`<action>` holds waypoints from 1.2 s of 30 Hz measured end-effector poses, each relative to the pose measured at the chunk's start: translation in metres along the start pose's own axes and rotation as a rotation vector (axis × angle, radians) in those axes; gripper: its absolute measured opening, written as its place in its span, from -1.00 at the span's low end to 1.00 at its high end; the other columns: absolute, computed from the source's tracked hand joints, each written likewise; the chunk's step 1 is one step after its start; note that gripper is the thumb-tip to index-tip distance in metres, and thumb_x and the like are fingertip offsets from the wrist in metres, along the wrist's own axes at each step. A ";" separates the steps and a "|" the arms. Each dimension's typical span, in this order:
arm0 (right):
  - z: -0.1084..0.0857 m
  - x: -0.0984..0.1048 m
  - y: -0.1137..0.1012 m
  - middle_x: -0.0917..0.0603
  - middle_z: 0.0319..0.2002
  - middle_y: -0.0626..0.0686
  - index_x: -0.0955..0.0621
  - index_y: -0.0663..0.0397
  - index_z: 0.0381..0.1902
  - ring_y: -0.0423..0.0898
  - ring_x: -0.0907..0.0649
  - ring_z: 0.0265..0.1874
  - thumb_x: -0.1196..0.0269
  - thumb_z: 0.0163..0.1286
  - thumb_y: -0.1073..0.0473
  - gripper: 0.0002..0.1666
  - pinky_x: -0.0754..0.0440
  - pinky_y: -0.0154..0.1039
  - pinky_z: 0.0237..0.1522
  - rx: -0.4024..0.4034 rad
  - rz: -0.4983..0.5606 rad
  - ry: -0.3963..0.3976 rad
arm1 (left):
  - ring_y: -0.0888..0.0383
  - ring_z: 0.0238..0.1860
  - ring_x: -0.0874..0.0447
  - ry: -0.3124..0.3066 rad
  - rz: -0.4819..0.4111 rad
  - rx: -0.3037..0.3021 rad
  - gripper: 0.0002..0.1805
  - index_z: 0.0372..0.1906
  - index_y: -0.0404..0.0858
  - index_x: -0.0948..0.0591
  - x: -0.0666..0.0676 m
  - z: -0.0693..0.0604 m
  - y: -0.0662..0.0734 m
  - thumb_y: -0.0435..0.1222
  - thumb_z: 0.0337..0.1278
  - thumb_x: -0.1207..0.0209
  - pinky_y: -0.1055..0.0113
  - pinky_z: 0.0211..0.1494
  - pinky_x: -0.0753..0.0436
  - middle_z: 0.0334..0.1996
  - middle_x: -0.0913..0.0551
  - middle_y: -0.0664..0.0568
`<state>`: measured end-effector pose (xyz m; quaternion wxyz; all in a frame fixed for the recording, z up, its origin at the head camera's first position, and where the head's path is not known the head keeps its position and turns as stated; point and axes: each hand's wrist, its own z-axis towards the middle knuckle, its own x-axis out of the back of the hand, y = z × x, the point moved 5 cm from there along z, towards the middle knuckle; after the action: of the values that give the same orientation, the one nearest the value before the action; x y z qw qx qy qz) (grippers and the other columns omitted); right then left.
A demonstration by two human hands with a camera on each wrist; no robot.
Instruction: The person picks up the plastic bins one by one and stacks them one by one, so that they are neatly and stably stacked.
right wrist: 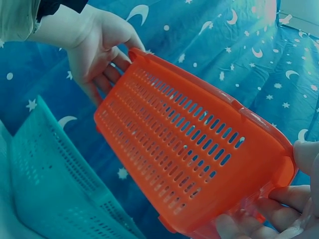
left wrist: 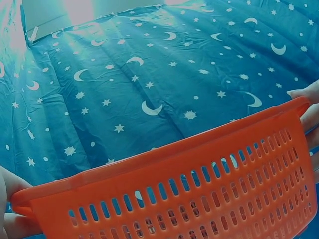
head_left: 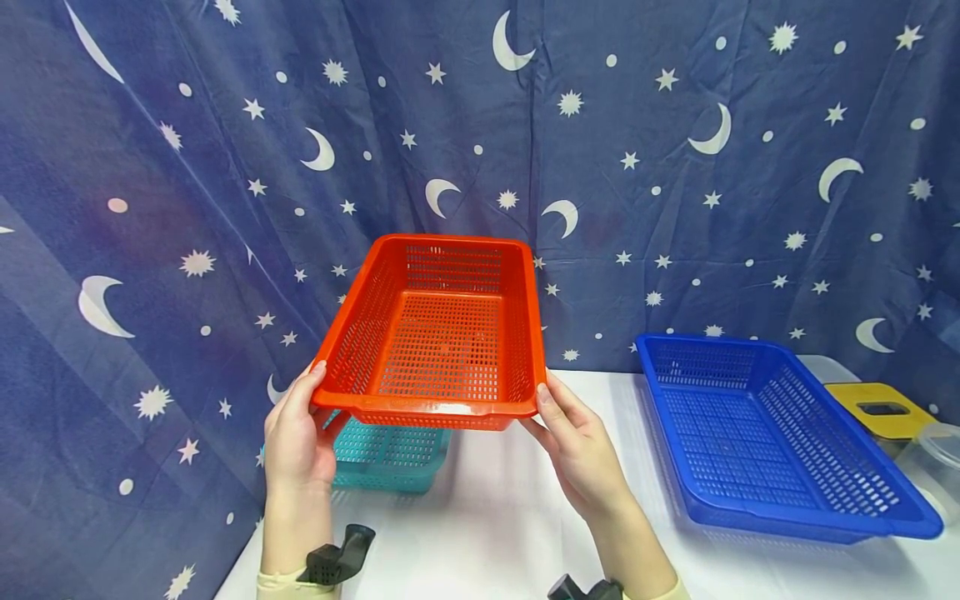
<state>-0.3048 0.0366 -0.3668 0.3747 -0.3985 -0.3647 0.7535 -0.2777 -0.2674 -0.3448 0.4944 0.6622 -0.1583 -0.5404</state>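
Both hands hold up a red perforated basket point(head_left: 442, 346), tilted so that its inside faces the head camera; nothing lies in it. The left hand point(head_left: 300, 433) grips its near left corner, thumb on the rim and fingers underneath. At the near right corner, the right hand point(head_left: 577, 442) pinches the rim with the thumb on top. In the right wrist view the fingers of the right hand point(right wrist: 279, 204) curl under the red basket point(right wrist: 174, 144). The left wrist view shows the side wall of the red basket point(left wrist: 184, 184) close up.
A teal basket point(head_left: 390, 479) stands on the white table point(head_left: 495, 517) below and behind the red one. On the right is a blue basket point(head_left: 750, 442), with a yellow-lidded container point(head_left: 881, 398) and a clear container point(head_left: 937, 458) beside it. A patterned curtain point(head_left: 480, 117) hangs behind.
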 end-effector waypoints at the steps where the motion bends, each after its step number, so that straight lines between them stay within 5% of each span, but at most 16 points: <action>1: 0.000 0.000 0.000 -0.37 0.47 0.19 -0.24 0.33 0.55 0.34 -0.28 0.46 -0.06 0.65 0.18 -0.37 -0.44 -0.05 0.33 0.001 0.000 -0.001 | 0.07 0.05 -0.65 0.002 0.000 0.000 -0.65 0.20 -0.16 -0.71 0.000 0.000 0.000 -0.15 0.43 -0.21 0.11 0.16 -0.40 -0.06 -0.77 0.07; 18: 0.000 -0.005 0.006 -0.29 0.51 0.26 -0.25 0.31 0.55 0.32 -0.28 0.47 -0.04 0.67 0.17 -0.37 -0.44 -0.08 0.33 -0.003 0.000 0.003 | 0.08 0.01 -0.67 0.064 -0.004 -0.001 -0.69 0.10 -0.14 -0.76 0.003 -0.001 0.002 -0.12 0.39 -0.25 0.14 0.12 -0.45 -0.11 -0.78 0.07; 26: -0.001 -0.009 0.007 -0.30 0.51 0.25 -0.25 0.30 0.55 0.09 -0.44 0.41 -0.04 0.67 0.16 -0.38 -0.44 -0.08 0.33 -0.012 -0.008 0.004 | 0.08 0.03 -0.63 0.101 0.005 -0.009 -0.70 0.04 -0.13 -0.78 0.005 -0.001 0.003 -0.09 0.38 -0.26 0.14 0.11 -0.45 -0.11 -0.77 0.09; 36: -0.001 -0.013 0.009 -0.34 0.50 0.17 -0.25 0.29 0.55 0.18 -0.36 0.46 -0.03 0.67 0.15 -0.38 -0.43 -0.08 0.33 -0.016 -0.017 -0.002 | 0.09 0.01 -0.63 0.142 -0.012 -0.003 -0.73 -0.03 -0.14 -0.78 0.008 -0.001 0.006 -0.09 0.33 -0.29 0.16 0.09 -0.45 -0.15 -0.78 0.09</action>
<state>-0.3015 0.0218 -0.3706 0.3776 -0.3975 -0.3744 0.7478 -0.2717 -0.2756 -0.3442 0.5022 0.6990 -0.1179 -0.4954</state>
